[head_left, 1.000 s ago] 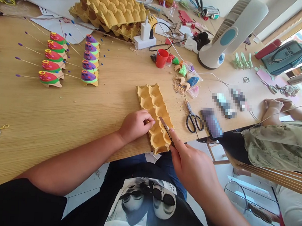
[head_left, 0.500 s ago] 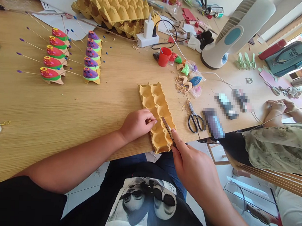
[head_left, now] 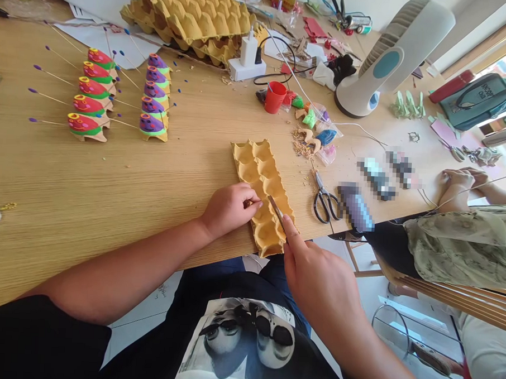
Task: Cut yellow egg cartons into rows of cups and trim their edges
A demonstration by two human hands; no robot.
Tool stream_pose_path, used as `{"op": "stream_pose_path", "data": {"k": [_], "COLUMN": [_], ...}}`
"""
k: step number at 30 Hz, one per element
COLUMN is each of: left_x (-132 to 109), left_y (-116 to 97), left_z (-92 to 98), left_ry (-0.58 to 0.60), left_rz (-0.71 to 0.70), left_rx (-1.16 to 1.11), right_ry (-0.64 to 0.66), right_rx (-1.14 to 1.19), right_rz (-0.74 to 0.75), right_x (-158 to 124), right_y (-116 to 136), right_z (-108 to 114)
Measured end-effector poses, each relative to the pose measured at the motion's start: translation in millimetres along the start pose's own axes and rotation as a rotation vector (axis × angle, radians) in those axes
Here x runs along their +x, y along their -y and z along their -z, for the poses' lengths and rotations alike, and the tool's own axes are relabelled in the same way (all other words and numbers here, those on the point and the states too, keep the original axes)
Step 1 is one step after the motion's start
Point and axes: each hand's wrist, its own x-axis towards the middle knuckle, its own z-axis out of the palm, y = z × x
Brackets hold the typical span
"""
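A yellow strip of egg carton (head_left: 260,173) lies at the near edge of the wooden table (head_left: 111,178), its near end overhanging slightly. My left hand (head_left: 229,208) is closed and presses on the strip's left side, fingertips in a cup. My right hand (head_left: 316,273) grips a knife (head_left: 276,210), forefinger laid along its back, and the blade rests in the carton near its near end.
Black scissors (head_left: 324,199) lie right of the strip. Two rows of painted carton figures (head_left: 91,96) on sticks stand far left. A stack of egg trays (head_left: 193,16), a red cup (head_left: 275,96), a white fan (head_left: 384,55) and another person's hands (head_left: 463,179) are around.
The knife blade has shifted slightly along the carton, and my right hand has edged a little to the left. My left hand stays pressed on the strip.
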Motion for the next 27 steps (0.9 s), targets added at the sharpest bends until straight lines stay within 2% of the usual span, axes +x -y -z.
{"op": "stream_pose_path", "data": {"k": [12, 27], "left_x": [-1, 0], "left_y": [0, -3], "left_z": [0.2, 1.2], "left_ry": [0.006, 0.021], "left_rz": [-0.009, -0.004], "left_rx": [-0.011, -0.019], "right_ry": [0.155, 0.206], "right_rx": [-0.057, -0.051], "right_rz": [0.012, 0.023], "right_x": [11, 12], "right_y": [-2, -1], "right_z": [27, 26]}}
